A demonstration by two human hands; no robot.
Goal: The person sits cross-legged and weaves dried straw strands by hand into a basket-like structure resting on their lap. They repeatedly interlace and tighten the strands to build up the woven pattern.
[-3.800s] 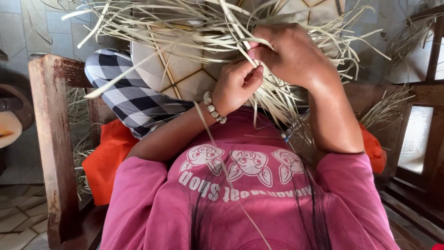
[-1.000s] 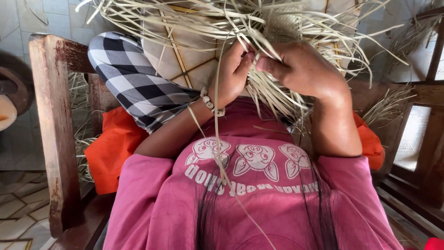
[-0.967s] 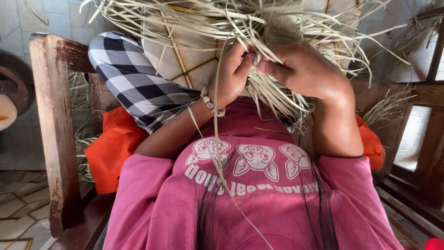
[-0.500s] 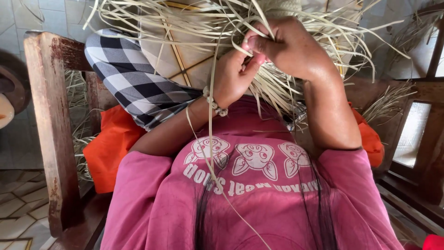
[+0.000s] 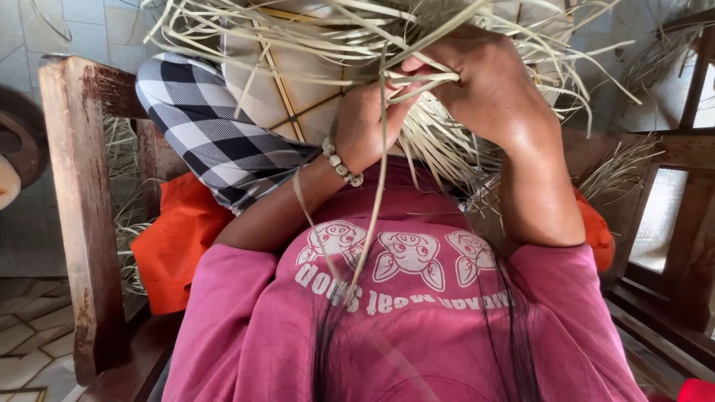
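A woven mat piece (image 5: 298,82) of pale straw rests on my lap, with loose straw strips (image 5: 357,30) fanning over it. My left hand (image 5: 365,123), with a bead bracelet (image 5: 341,162) at the wrist, pinches a long straw strip (image 5: 376,201) that hangs down over my pink shirt. My right hand (image 5: 484,82) grips the strips beside it, fingertips touching the left hand's. Both hands are closed on straw at the mat's near edge.
I sit on a wooden chair; its left armrest (image 5: 78,208) and right armrest (image 5: 693,156) flank me. An orange cushion (image 5: 179,246) lies under my checked trouser leg (image 5: 208,134). More straw (image 5: 126,186) sits behind the left armrest. Tiled floor (image 5: 22,342) lies at the lower left.
Both hands have risen slightly and drawn closer together on the strips. The long strip still hangs from my left hand over my shirt.
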